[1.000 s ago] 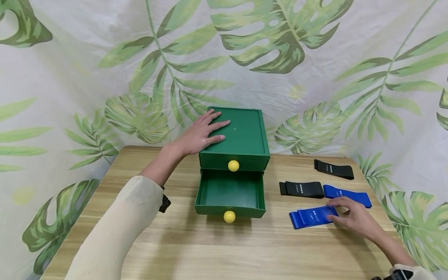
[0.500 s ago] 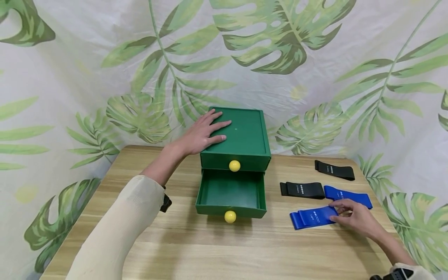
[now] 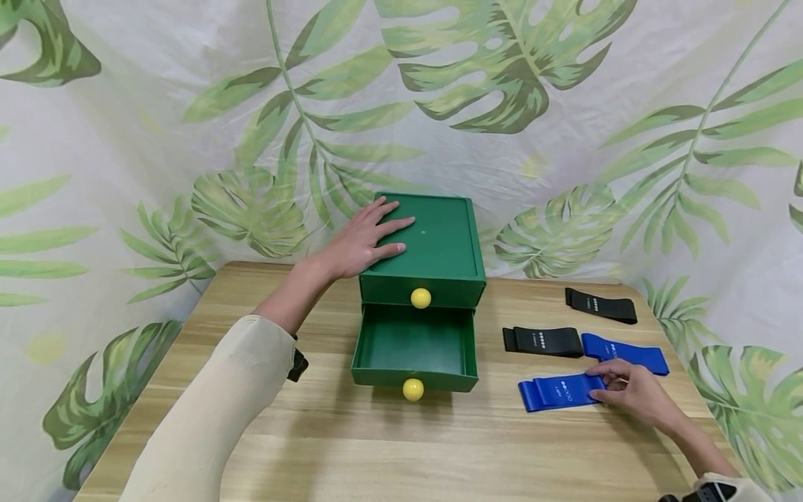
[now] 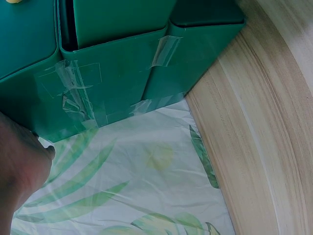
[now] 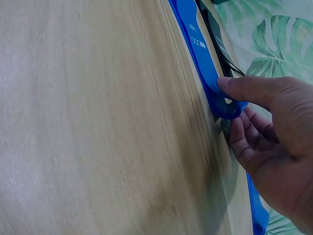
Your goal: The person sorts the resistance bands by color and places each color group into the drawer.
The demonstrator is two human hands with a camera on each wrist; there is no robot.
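My left hand (image 3: 357,240) rests with spread fingers on the left side of the top of a green drawer cabinet (image 3: 439,237). The cabinet's lower drawer (image 3: 414,380), with a round yellow knob, is pulled out and bare inside; the top one is closed. To the right, my right hand (image 3: 633,394) pinches the right end of a folded blue resistance band (image 3: 561,392) lying on the table. In the right wrist view, thumb and fingers grip the looped end of this blue band (image 5: 200,54). The left wrist view shows the cabinet's taped side (image 4: 112,73) and part of my left hand (image 4: 22,164).
A second blue resistance band (image 3: 633,354) lies just behind my right hand. Two black resistance bands lie farther back, one black band (image 3: 546,341) nearer the cabinet and another black band (image 3: 602,307) near the wooden table's (image 3: 351,453) back edge. A leaf-print cloth (image 3: 564,153) hangs behind.
My right hand's fingers have closed from a loose hold at the blue band's right end into a pinch. My left hand, the cabinet and the other bands look the same.
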